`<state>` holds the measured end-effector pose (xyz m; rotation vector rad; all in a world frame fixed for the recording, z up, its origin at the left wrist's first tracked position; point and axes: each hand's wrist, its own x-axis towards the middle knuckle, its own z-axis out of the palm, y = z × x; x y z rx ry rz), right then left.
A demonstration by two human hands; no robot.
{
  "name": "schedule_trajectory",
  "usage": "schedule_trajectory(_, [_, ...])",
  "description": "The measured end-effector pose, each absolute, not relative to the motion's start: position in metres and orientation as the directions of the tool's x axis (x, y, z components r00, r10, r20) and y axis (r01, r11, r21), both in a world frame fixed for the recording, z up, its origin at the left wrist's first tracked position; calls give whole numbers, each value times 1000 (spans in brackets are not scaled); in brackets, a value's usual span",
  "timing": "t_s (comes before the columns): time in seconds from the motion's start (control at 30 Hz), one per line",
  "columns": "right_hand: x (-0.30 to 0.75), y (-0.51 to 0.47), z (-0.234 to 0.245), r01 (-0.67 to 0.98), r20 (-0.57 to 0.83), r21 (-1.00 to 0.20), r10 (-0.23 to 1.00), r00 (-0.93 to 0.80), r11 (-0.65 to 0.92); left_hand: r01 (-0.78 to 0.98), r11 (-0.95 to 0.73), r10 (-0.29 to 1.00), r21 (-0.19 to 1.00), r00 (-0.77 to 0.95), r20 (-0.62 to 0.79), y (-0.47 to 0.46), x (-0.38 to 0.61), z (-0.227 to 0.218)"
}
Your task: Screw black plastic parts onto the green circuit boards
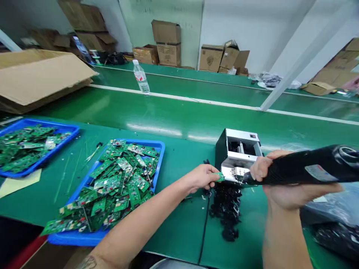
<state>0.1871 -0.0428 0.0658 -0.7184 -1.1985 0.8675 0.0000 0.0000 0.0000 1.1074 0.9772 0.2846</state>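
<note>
My left hand (204, 176) pinches a small green circuit board (220, 176) at the front left of a black and silver machine, which looks like a screw feeder (241, 144). In my right hand (263, 168) is a thick black electric screwdriver (303, 164), lying almost level. Its front end points left at the machine's metal front plate (228, 171), close to the board. Whether the tip touches anything is too small to tell. Below the machine lies a heap of small black parts (227, 205).
A blue tray (161, 157) heaped with green circuit boards stands left of my left hand. Another blue tray (73, 129) of boards is at the far left. A water bottle (141, 77) stands behind, near a slanting white post (297, 63). Clear plastic bags (333, 209) lie at the right.
</note>
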Motion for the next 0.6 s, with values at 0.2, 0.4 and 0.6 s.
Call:
schedule_trajectory(0.2, [185, -51, 72, -196, 447, -866, 888, 107, 459, 246, 460, 641, 853, 573, -511, -2, 1, 2])
schedule_trajectory(0.4, [171, -52, 87, -271, 442, -850, 891, 102, 452, 261, 450, 644, 854, 567, -513, -2, 2, 2])
schedule_trajectory(0.6, [157, -44, 94, -211, 406, -887, 912, 65, 410, 235, 445, 658, 864, 569, -494, -2, 2, -4])
